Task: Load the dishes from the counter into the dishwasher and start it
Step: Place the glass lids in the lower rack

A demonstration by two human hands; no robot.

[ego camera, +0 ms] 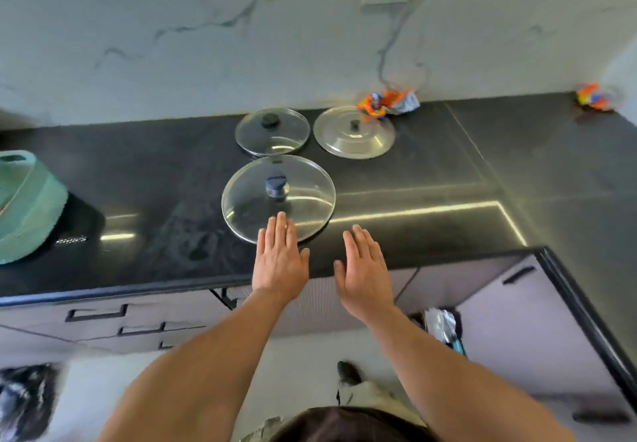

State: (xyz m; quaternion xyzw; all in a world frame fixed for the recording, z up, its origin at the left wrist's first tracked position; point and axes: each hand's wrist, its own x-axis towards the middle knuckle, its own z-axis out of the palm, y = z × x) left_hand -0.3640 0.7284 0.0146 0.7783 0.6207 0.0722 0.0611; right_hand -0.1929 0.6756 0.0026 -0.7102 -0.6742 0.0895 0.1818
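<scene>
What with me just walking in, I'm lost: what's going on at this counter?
A person reaches over the black stone counter with both hands flat and empty. The left hand has its fingertips over the near rim of the large glass lid with a blue knob; the right hand hovers beside it. A smaller black-knobbed glass lid and a round steel lid sit behind, untouched.

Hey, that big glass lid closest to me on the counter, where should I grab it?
Pinch the blue knob at the centre of the big glass lid, coming straight down from above. The lid lies flat, its rim on the counter, so the knob is the only raised part; the left hand is nearest.
</scene>
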